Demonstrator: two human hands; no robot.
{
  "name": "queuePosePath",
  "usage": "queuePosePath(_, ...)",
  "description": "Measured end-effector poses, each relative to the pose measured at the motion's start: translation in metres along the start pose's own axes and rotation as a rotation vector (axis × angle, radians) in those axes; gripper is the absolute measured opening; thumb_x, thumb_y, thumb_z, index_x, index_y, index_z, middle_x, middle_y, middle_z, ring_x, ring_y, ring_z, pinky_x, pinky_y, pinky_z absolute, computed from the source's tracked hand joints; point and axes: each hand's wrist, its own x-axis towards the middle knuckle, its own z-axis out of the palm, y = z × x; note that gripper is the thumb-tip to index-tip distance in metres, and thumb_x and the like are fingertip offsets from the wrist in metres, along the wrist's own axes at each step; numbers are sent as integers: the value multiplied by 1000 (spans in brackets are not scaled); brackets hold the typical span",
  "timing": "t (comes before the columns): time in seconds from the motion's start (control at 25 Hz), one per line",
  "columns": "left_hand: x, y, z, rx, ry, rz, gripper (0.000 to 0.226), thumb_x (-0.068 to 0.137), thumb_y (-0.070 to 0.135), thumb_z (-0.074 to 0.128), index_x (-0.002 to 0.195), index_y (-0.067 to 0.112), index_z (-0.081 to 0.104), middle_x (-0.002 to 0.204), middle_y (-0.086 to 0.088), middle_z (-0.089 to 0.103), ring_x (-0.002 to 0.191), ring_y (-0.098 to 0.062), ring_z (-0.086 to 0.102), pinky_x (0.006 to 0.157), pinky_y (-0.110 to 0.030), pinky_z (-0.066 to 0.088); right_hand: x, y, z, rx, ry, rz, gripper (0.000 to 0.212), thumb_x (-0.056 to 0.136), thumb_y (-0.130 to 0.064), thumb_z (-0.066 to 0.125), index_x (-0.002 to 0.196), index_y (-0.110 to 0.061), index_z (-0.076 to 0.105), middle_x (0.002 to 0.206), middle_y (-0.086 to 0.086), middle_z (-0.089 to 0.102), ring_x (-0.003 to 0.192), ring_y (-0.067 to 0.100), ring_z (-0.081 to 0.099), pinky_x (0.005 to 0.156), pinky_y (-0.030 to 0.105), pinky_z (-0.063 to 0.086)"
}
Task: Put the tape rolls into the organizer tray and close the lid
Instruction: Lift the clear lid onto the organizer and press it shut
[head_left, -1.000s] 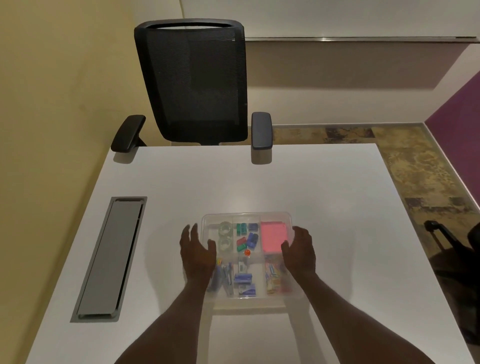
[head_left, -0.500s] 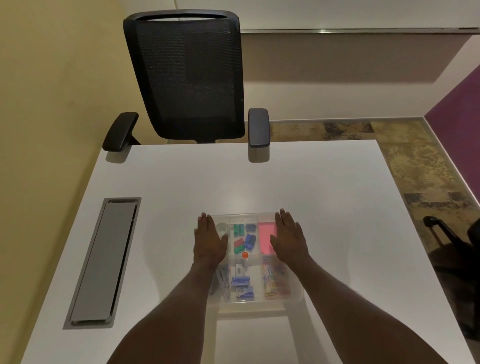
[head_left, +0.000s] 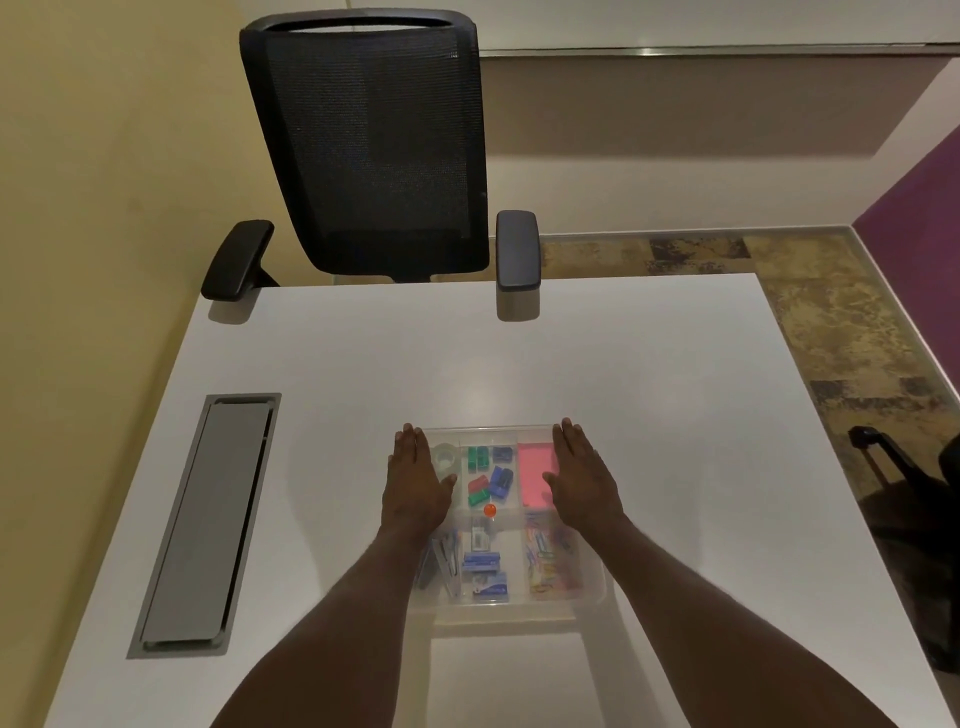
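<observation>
- One grey cable-tray cover (head_left: 205, 525) lies flush in the white table (head_left: 675, 415) at far left, well apart from everything else.
- One black mesh office chair (head_left: 371, 150) stands at the table's far edge; two armrests show, while its seat and base are hidden behind the tabletop.
- Left hand (head_left: 415, 486): one, palm down, fingers (head_left: 408, 441) straight and together, thumb spread; it lies flat over the left side of the tray and grips nothing.
- One clear organizer tray (head_left: 506, 605) sits on the table between the forearms. Its transparent lid (head_left: 483, 431) appears to lie over it, though whether it is fully seated cannot be told.
- Tape rolls (head_left: 445, 460): one clear roll is visible in the far-left compartment, just beside the left hand; any others are covered by that hand.
- Middle compartments: several green, blue and red binder clips (head_left: 488, 475), one orange bead-like object (head_left: 489, 511), and blue staple boxes (head_left: 483, 571); exact counts are too blurred to give.
- One pink sticky-note pad (head_left: 535, 467) fills the far-right compartment, partly covered by the right hand; coloured paper clips (head_left: 548, 553) lie in the compartment nearer the person.
- Right hand (head_left: 584, 486): one, palm down, fingers extended and together, resting flat on the tray's right side, holding nothing.
- A dark object (head_left: 914, 514) on the patterned floor at far right is cut off by the frame edge.
</observation>
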Motion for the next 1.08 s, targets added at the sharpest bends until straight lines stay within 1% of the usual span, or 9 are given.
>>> queuePosePath(0.12, -1, 24, 2, 45, -11, -6, 89, 102, 35, 54, 165, 9, -2, 175, -10, -10, 162, -26, -9, 133, -51, 3, -5, 3, 0, 25, -26, -11, 78, 106, -34, 48, 162, -18, -5, 171, -3, -11, 158, 16, -9, 125, 42, 30)
queuePosePath(0.2, -8, 48, 13, 109, -62, 129, 86, 103, 46, 50, 166, 21, -3, 174, -2, -16, 162, -25, -13, 130, -59, 2, -7, 6, 0, 24, -28, -43, 75, 107, -32, 44, 162, -17, -6, 170, -3, -15, 157, 15, -12, 123, 40, 33)
queuePosePath(0.32, -17, 73, 29, 153, -200, 177, 95, 97, 60, 54, 165, 32, -6, 172, 4, -23, 160, -28, -20, 124, -72, 4, -15, 10, -1, 35, -25, -85, 72, 108, -32, 43, 162, -14, -2, 170, -1, -13, 157, 15, -12, 125, 37, 27)
queuePosePath(0.44, -18, 76, 37, 195, -214, 150, 105, 92, 64, 61, 165, 33, -8, 171, 2, -28, 159, -32, -24, 120, -77, 5, -45, 20, 12, -1, 27, -141, 68, 107, -31, 43, 162, -10, 9, 171, 6, 2, 159, 20, 1, 128, 42, 22)
queuePosePath(0.52, -18, 76, 39, 189, -219, 153, 106, 92, 64, 62, 165, 34, -9, 171, 2, -28, 159, -32, -24, 119, -78, 5, -82, 27, 32, 24, 89, -136, 66, 105, -30, 48, 160, -7, 19, 169, 9, 14, 158, 24, 11, 127, 46, 25)
queuePosePath(0.6, -18, 75, 40, 196, -219, 153, 106, 91, 64, 62, 165, 35, -9, 171, 3, -29, 159, -32, -24, 119, -78, 5, -121, 34, 60, 9, 145, -130, 64, 105, -32, 46, 159, -8, 23, 168, 8, 18, 157, 24, 12, 126, 47, 25)
queuePosePath(0.8, -17, 75, 42, 194, -212, 156, 106, 91, 65, 62, 165, 35, -8, 171, 2, -28, 159, -32, -23, 119, -78, 7, -154, 48, 90, -74, 101, -48, 62, 109, -44, 23, 163, -20, 5, 170, -3, -2, 157, 13, -13, 130, 45, 4)
queuePosePath(0.96, -18, 74, 47, 198, -180, 163, 105, 92, 66, 60, 165, 34, -8, 171, 1, -28, 159, -32, -23, 120, -77, 5, -154, 48, 88, -193, 60, -52, 62, 109, -46, 18, 163, -18, 3, 171, 1, 0, 158, 20, -11, 129, 48, -2)
queuePosePath(1.08, -27, 68, 49, 195, -142, 192, 94, 97, 65, 51, 165, 32, -6, 172, 1, -24, 160, -29, -21, 125, -71, 1, -156, 46, 83, -238, 50, -48, 62, 108, -45, 22, 162, -16, 10, 171, 4, 8, 158, 24, -2, 127, 51, -5)
